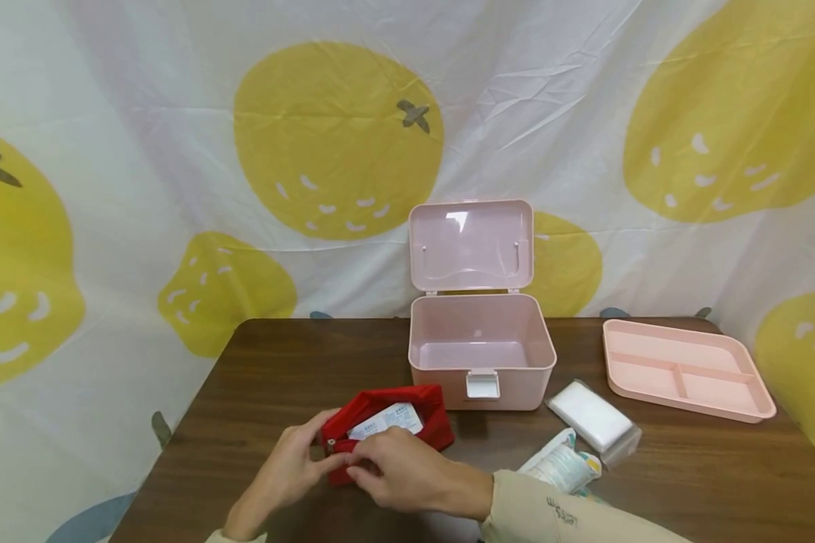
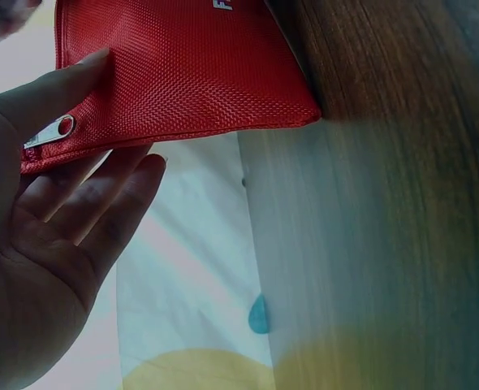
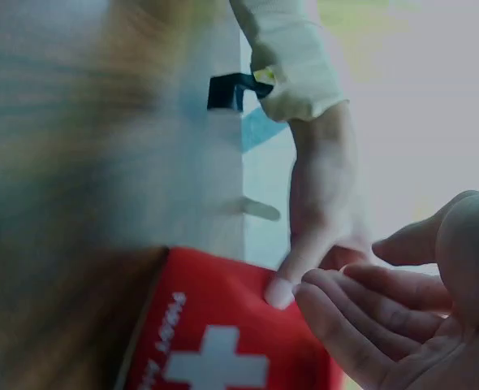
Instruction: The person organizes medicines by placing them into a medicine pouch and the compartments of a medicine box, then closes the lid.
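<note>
A red first-aid pouch (image 1: 437, 424) stands unzipped near the table's front, its mouth facing up. Inside lies a white packet with blue print (image 1: 389, 420). My left hand (image 1: 287, 466) grips the pouch's left end, thumb on the front and fingers behind, as the left wrist view shows. There, a metal zipper pull (image 2: 51, 132) hangs beside the thumb. My right hand (image 1: 410, 471) is at the pouch's front edge by the left thumb. In the right wrist view its fingers (image 3: 377, 313) are loosely bent with the thumb apart, and nothing shows between them.
Behind the pouch stands a pink box (image 1: 482, 388) with its lid (image 1: 472, 245) raised. To its right lie a clear-wrapped white pack (image 1: 592, 415), a crumpled printed plastic packet (image 1: 560, 464) partly behind the right sleeve, and a pink divided tray (image 1: 686, 369). A patterned curtain hangs behind the table.
</note>
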A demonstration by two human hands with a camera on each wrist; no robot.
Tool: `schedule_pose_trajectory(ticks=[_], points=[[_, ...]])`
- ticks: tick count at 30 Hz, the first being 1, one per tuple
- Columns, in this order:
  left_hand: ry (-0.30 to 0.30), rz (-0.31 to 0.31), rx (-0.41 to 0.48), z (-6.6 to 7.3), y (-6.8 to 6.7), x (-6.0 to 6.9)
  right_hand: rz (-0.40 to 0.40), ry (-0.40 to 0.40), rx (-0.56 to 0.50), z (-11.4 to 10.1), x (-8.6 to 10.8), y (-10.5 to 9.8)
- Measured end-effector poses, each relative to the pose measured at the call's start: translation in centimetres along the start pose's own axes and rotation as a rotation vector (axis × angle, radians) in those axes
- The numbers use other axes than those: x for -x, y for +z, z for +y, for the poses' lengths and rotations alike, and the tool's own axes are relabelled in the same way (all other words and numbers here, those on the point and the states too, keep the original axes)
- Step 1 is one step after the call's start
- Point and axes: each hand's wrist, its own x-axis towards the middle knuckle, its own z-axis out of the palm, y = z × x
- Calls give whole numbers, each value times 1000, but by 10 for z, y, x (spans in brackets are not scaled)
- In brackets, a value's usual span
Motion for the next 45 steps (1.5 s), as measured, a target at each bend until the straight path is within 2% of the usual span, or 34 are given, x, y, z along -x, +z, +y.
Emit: schedule_pose_trajectory(ticks=[3,10,19,25,30,34,41,45], points=[[11,3,-11,0,0,-1,-13,52,-2,0,-2,7],[20,-15,-6,-1,0,-2,33,112,20,3,-9,15],[77,-18,-15,-2,0,-2,88,208,130,7,-18,21],[69,-41,-3,-2,-1,-1,139,279,253,6,-24,30],[64,-73,11,-1,-2,-1,163,277,317,5,-28,35],[88,-86,9,1,-2,-2,180,269,337,5,-28,35],[154,-58,-25,1,-2,-2,239,203,446,4,-27,40],[166,-38,-38,1,-1,-2,270,171,535,3,-26,44]])
